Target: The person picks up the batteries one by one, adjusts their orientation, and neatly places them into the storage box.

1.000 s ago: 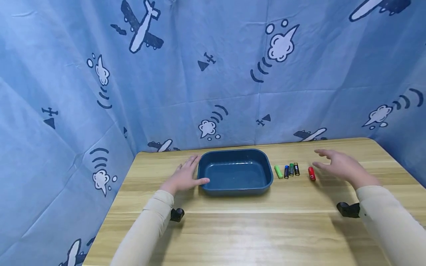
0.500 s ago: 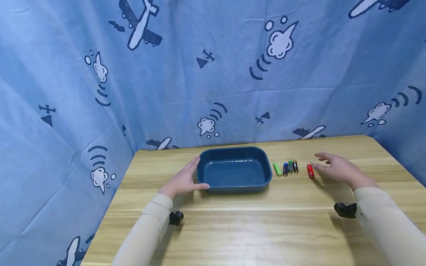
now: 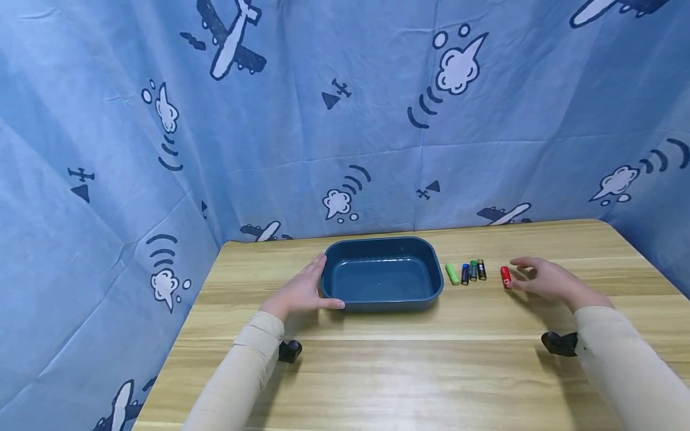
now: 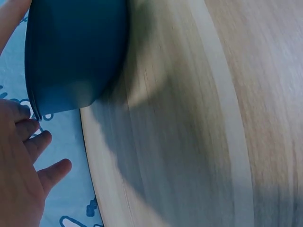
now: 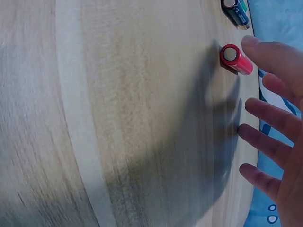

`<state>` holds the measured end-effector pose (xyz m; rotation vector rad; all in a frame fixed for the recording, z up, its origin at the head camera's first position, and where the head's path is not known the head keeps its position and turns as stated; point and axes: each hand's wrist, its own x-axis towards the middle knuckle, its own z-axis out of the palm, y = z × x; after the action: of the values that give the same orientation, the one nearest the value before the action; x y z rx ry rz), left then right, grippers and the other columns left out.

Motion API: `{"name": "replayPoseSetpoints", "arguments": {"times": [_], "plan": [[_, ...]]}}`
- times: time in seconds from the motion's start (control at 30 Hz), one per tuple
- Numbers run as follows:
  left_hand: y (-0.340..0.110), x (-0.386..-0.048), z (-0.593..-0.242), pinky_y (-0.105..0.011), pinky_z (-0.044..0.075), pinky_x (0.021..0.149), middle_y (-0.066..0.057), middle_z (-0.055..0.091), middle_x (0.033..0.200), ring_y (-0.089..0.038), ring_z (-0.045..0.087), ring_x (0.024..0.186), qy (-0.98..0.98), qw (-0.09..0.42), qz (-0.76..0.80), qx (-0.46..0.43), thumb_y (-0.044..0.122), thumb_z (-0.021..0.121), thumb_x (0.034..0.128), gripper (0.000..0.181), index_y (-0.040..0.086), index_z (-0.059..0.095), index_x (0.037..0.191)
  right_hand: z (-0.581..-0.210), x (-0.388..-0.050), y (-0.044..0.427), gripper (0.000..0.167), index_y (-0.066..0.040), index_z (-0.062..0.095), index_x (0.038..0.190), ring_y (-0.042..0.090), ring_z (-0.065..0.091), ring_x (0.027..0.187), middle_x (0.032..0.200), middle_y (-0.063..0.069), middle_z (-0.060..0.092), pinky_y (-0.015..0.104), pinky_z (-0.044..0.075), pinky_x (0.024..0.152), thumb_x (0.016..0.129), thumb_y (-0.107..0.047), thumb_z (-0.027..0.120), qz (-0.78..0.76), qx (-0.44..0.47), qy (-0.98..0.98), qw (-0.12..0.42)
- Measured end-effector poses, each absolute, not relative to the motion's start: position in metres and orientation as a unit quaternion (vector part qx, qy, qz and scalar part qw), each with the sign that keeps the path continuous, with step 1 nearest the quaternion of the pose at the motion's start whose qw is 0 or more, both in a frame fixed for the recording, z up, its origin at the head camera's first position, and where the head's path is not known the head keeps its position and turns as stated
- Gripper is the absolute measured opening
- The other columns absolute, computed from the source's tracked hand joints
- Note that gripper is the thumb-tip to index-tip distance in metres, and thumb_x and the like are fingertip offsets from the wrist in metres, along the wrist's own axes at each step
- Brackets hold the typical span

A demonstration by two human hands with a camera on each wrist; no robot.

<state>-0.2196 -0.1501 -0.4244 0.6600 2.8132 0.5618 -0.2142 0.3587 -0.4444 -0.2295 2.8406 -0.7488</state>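
Note:
A dark blue rectangular basin stands on the wooden table. At its left end my left hand spreads its fingers along the wall, thumb near the front left corner. A red battery lies to the right, apart from the others. Beside it my right hand has thumb and fingers parted, the thumb close to the battery's near end; whether they touch cannot be told. The right wrist view shows the same red battery near the thumb, with nothing gripped.
Between basin and red battery lie a light green battery, a blue battery, a dark green battery and a black battery. A blue patterned curtain hangs behind and beside the table.
My right hand has lowered and come nearer to the red battery, thumb now beside its near end. The left hand stays at the basin, its thumb slightly lower. The batteries have not moved.

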Motion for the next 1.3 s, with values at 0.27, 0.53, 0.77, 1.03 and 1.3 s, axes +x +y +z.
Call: {"name": "replayPoseSetpoints", "arguments": {"times": [0.27,0.53,0.77,1.03,1.3], "plan": [[-0.149,-0.219,-0.424,-0.037,0.015,0.111,-0.009,0.002,0.155,-0.021,0.005,0.14,0.953,0.104,0.176,0.224,0.071,0.062,0.0686,0.119,0.005,0.004,0.149,-0.448,-0.216,0.359,0.086,0.008,0.039,0.133,0.056,0.036,0.114,0.129,0.038,0.038,0.065,0.03,0.091,0.074,-0.046,0.074,-0.278,-0.066,0.953,0.099],[-0.149,-0.218,-0.423,-0.038,0.015,0.111,-0.008,0.002,0.155,-0.021,0.005,0.14,0.953,0.105,0.178,0.224,0.07,0.063,0.0693,0.118,0.005,0.005,0.149,-0.457,-0.219,0.358,0.084,0.009,0.037,0.134,0.057,0.029,0.118,0.131,0.042,0.031,0.067,0.025,0.093,0.073,-0.034,0.077,-0.304,-0.071,0.945,0.101],[-0.15,-0.219,-0.425,-0.035,0.014,0.111,-0.005,-0.001,0.155,-0.018,0.003,0.14,0.954,0.112,0.17,0.222,0.071,0.061,0.0699,0.117,0.007,0.002,0.149,-0.459,-0.222,0.359,0.087,0.008,0.036,0.135,0.06,0.02,0.119,0.134,0.04,0.022,0.071,0.018,0.092,0.072,-0.037,0.076,-0.292,-0.076,0.947,0.11],[-0.15,-0.221,-0.428,-0.038,0.016,0.111,-0.005,0.0,0.155,-0.018,0.004,0.14,0.956,0.108,0.16,0.221,0.072,0.059,0.0698,0.117,0.008,0.002,0.149,-0.458,-0.225,0.359,0.087,0.006,0.039,0.134,0.059,0.015,0.118,0.136,0.037,0.019,0.074,0.017,0.088,0.071,-0.043,0.076,-0.278,-0.064,0.951,0.121],[-0.15,-0.222,-0.429,-0.037,0.015,0.111,-0.006,0.001,0.155,-0.018,0.004,0.14,0.957,0.106,0.157,0.221,0.072,0.059,0.0703,0.117,0.008,0.002,0.149,-0.458,-0.225,0.358,0.081,0.007,0.041,0.132,0.059,0.018,0.119,0.134,0.038,0.023,0.072,0.018,0.09,0.073,-0.037,0.077,-0.293,-0.066,0.946,0.119]]}}
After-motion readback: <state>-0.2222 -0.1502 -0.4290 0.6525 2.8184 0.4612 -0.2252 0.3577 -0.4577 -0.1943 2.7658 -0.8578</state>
